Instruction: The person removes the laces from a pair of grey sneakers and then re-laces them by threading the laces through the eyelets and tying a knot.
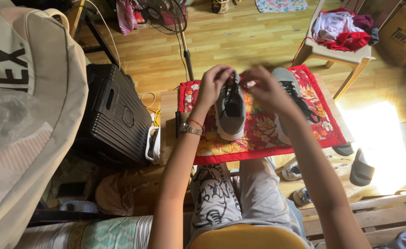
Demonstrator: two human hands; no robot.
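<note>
Head view: both hands sit at frame centre over a grey sneaker (230, 110) with black laces, which stands on a red floral cloth (258, 133) covering a low counter (168, 124). Left hand (212, 85) is pinched on the laces at the shoe's far end; right hand (265, 90) is just beside it, fingers closed on lace too, though motion blur hides the exact grip. A second grey sneaker (290, 99) lies right of centre on the same cloth. Black suitcase (115, 115) at left, fan (168, 16) top centre, plastic chair (336, 50) with clothes upper right, sandals (362, 168) on the floor lower right.
</note>
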